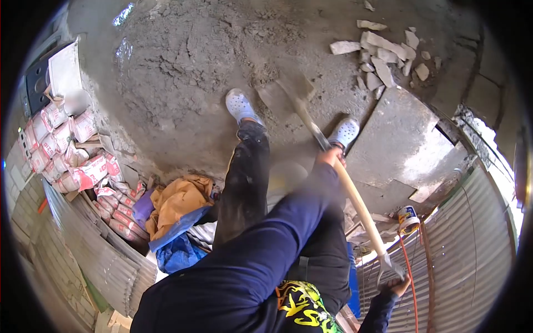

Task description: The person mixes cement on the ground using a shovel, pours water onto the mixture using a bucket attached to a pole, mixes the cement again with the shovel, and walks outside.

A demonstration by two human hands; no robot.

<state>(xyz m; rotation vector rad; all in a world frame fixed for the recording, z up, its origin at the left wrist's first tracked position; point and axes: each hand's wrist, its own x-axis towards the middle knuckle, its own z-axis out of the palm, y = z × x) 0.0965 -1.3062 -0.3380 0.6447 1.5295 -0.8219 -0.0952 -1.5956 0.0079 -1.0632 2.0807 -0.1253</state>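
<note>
The shovel shaft (359,206) is pale tan, its blade (284,95) apparently grey.

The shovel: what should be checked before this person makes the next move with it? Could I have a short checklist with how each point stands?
1. Left hand closed round the shaft: ok.
2. Right hand on the grip at the shaft's end: ok.
3. Blade well away from the feet: not ok; it is close beside the left clog.
4. Blade apart from the rubble: ok.
5. Red cord clear of the right hand: cannot tell; it runs right by it.
6. Blade resting on the floor: cannot tell from this angle.
</note>
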